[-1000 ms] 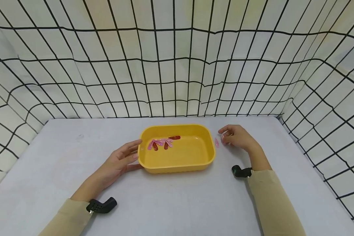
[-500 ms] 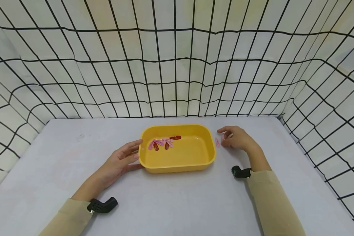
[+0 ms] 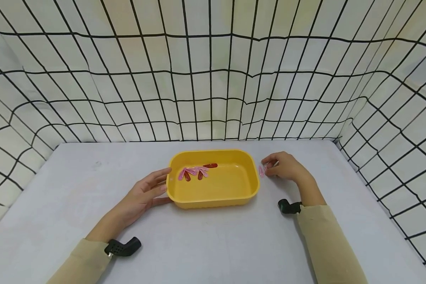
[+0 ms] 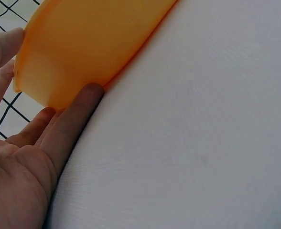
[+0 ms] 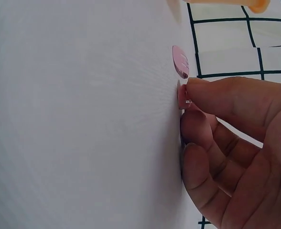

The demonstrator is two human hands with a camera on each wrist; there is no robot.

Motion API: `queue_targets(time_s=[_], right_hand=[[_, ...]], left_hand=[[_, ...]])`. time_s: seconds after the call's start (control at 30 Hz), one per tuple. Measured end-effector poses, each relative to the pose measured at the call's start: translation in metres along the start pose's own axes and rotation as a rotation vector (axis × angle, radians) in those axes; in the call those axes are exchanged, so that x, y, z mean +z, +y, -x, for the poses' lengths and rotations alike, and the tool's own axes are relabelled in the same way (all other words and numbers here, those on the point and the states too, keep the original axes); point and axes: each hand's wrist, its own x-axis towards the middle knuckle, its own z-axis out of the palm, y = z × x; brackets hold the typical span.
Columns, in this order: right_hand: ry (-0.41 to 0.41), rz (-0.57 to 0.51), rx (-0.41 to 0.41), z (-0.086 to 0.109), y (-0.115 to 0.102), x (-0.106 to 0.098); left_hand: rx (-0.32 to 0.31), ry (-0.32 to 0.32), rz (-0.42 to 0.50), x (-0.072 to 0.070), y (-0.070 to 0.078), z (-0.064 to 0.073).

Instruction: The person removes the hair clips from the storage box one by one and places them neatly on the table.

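Observation:
My left hand (image 3: 142, 197) rests its extended fingers against the left end of a yellow plastic tray (image 3: 213, 201); in the left wrist view the fingers (image 4: 78, 109) lie along the tray's outer wall (image 4: 97, 43). Right of the tray, my right hand (image 3: 283, 165) is low over the table, thumb and fingertips together at a pink snap hair clip (image 5: 182, 95), which they partly cover. Another pink hair clip (image 3: 261, 171) lies on the table between that hand and the tray. Inside the tray, pink hair clips (image 3: 195, 170) and a few dark red hair clips (image 3: 210, 165) lie toward the left and back.
White cloth covers the table (image 3: 206, 244). A black wire grid (image 3: 209, 86) with white sheeting behind it rises along the back and both sides. Each wrist carries a black camera, such as the left one (image 3: 123, 247).
My right fingers have closed in on the pink hair clip, which shows less now, and the hand has shifted slightly toward the tray. The left hand and tray have stayed put.

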Motion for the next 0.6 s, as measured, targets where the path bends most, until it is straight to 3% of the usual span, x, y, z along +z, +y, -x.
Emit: queue_targets(time_s=[0.37,0.6], right_hand=[[0.010,-0.021,-0.016,0.001,-0.001,-0.002],[0.076,-0.215,-0.102,0.006,-0.019,-0.005]], left_hand=[[-0.007,0.003,0.004,0.000,0.000,0.000],[-0.007,-0.001,0.005,-0.001,0.000,0.000]])
